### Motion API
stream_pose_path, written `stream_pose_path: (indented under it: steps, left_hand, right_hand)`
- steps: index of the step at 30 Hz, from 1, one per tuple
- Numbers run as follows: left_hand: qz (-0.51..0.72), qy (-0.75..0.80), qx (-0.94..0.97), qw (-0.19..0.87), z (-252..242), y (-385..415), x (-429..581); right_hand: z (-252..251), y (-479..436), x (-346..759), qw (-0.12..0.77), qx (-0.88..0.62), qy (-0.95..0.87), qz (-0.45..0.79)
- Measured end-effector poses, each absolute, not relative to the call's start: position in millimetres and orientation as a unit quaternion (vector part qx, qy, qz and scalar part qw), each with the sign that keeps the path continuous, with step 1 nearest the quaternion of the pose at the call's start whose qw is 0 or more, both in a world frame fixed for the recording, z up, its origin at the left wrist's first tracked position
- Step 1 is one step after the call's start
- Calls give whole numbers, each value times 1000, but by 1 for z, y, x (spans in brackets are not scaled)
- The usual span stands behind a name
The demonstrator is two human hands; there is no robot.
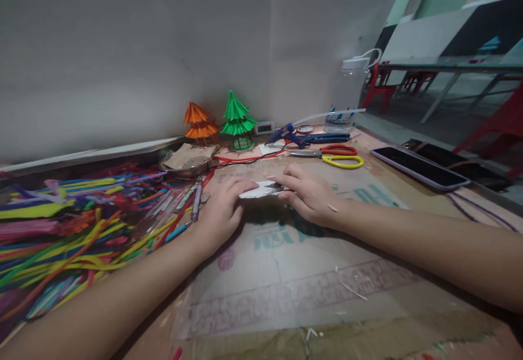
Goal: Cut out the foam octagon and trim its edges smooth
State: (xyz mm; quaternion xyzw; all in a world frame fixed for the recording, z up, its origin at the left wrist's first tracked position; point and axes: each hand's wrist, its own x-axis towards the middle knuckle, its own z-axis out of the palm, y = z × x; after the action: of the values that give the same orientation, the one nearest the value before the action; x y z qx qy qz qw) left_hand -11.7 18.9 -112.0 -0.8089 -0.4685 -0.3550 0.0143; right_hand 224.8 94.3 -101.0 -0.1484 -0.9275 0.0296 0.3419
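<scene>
A small flat white piece [258,190], perhaps paper or card, is held up between both hands above the tabletop. My left hand [223,207] pinches its left end with the thumb and fingers. At the other end, my right hand [308,192] is closed on the same piece, with something dark and thin showing at its fingertips that I cannot make out. A short white scrap [333,207] sticks to my right wrist. Scissors [335,156] with red and yellow handles lie beyond the right hand. Several pens [197,199] lie left of the left hand.
Colourful pipe cleaners and strips [77,240] are heaped at left. An orange paper tree [199,124] and a green one [238,123] stand by the wall. A glue gun [288,135], water bottle [345,96] and phone [419,168] sit farther right. White scraps [353,290] dot the printed sheet.
</scene>
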Motion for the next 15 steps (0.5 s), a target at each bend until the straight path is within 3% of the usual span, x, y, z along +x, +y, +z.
stream_pose_path:
  steps: [15]
  left_hand:
    - [-331, -470, -818, 8, -109, 15, -7]
  right_hand:
    - [-98, 91, 224, 341, -111, -933, -1]
